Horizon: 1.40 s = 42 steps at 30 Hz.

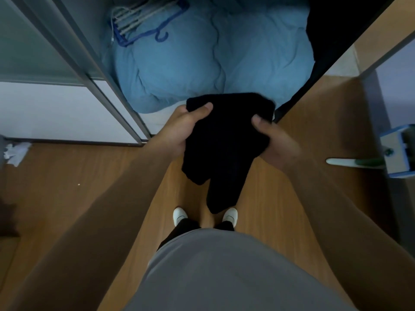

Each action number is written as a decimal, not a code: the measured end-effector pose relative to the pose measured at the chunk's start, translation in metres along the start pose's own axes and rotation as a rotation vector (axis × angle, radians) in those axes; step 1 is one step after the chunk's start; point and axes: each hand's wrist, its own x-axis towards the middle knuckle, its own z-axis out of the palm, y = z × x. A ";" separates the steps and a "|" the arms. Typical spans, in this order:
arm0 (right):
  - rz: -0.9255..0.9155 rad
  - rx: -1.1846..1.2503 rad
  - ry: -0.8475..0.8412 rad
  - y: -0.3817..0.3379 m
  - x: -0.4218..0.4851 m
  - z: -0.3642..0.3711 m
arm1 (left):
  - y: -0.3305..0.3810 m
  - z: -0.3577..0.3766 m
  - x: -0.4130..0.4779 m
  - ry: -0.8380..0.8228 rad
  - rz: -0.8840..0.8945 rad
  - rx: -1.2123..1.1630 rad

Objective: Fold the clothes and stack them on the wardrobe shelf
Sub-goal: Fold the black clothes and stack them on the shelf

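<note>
Wood floor (67, 187); open wardrobe (125, 108), possibly quilt (202, 59).

Wood-grain flooring (67, 187) is covering the lower frame under dim, bluish light. A sliding door with frosted panel and metal frame (45, 52) is occupying the upper left. A pale blue quilt (202, 63) is filling the open compartment at top centre. A wooden panel (325, 108) is running diagonally at upper right.
</note>
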 end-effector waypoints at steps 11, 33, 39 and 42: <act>-0.017 0.087 0.155 0.003 0.009 0.016 | -0.005 -0.020 -0.016 -0.096 -0.185 -0.080; -0.140 0.096 -0.024 -0.013 0.004 0.005 | 0.040 -0.033 0.000 -0.003 -0.182 -0.069; -0.137 -0.203 0.051 -0.014 0.012 0.017 | 0.047 -0.037 -0.003 -0.076 -0.212 -0.055; -0.170 -0.182 0.146 -0.019 0.014 0.017 | 0.051 -0.035 0.000 -0.013 -0.261 0.001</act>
